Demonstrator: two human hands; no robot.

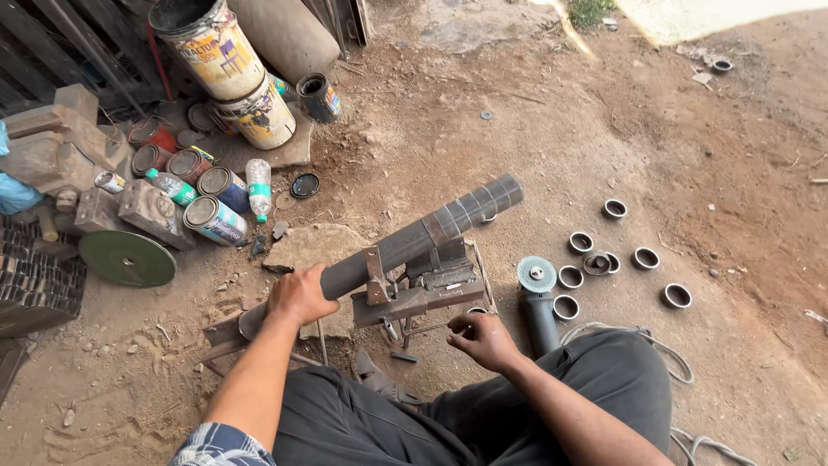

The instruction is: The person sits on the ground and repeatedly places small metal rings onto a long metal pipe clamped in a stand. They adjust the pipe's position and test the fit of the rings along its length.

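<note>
- Steel pipe is laid diagonally across a small metal vise jig on the dirt ground, with its far end raised toward the upper right and its near end low at the left.
- Left hand is clenched over the pipe's lower part, just left of the jig's upright bracket.
- Right hand is curled at the jig's near right corner; whether a screw handle or a small part is pinched there cannot be told, as the fingers hide it.
- Risk: the pipe could be rolled or slid down out of the jig if the clamp is not tight, since a long stretch overhangs on both sides.
- Risk: fingers of the right hand could be pinched between jig parts, being so close to the mechanism.
- Risk: angle grinder is lying just beside the right hand, disc up, with its cable looped past the knee; it could be snagged and dragged.
- Risk: the cut rings scattered to the right could be kicked away or lost in the dirt.
- Risk: bare hands are exposed to any sharp cut edges or burrs.
</note>
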